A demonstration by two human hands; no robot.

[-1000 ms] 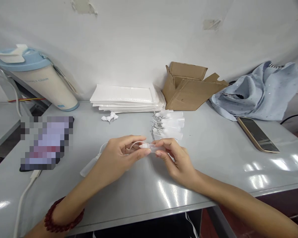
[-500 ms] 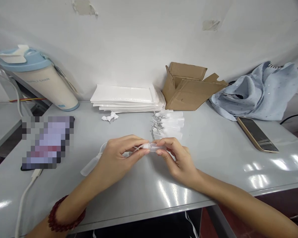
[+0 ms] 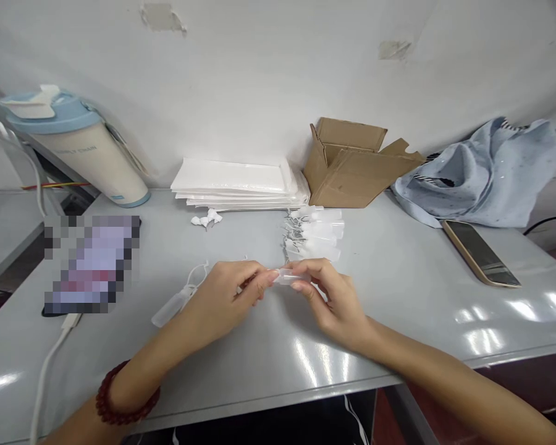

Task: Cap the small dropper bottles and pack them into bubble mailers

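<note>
1. Cream and pale-blue bottle (image 3: 97, 154); nearer, pixelated device (image 3: 92, 262) with white cable (image 3: 50, 364).
2. Translucent tube (image 3: 167, 310) with looped cord, lying on grey table (image 3: 250, 374).
3. Small white pieces (image 3: 210, 216), clustered before stacked white envelopes (image 3: 231, 176).
4. Left hand (image 3: 229, 298), red beads (image 3: 104, 398) at wrist, fingers pinched on left end of held tube (image 3: 288, 277).
5. Held tube, translucent, spanning gap between both hands.
6. Clustered tubes (image 3: 319, 233) with thin cords, lying beyond the hands.
7. Right hand (image 3: 334, 301), thumb and forefinger gripping other end.
8. Cardboard box (image 3: 359, 176), flaps open.
9. Pale-blue cloth (image 3: 486, 176), crumpled; gold-edged phone (image 3: 482, 253), face up, before it.
</note>
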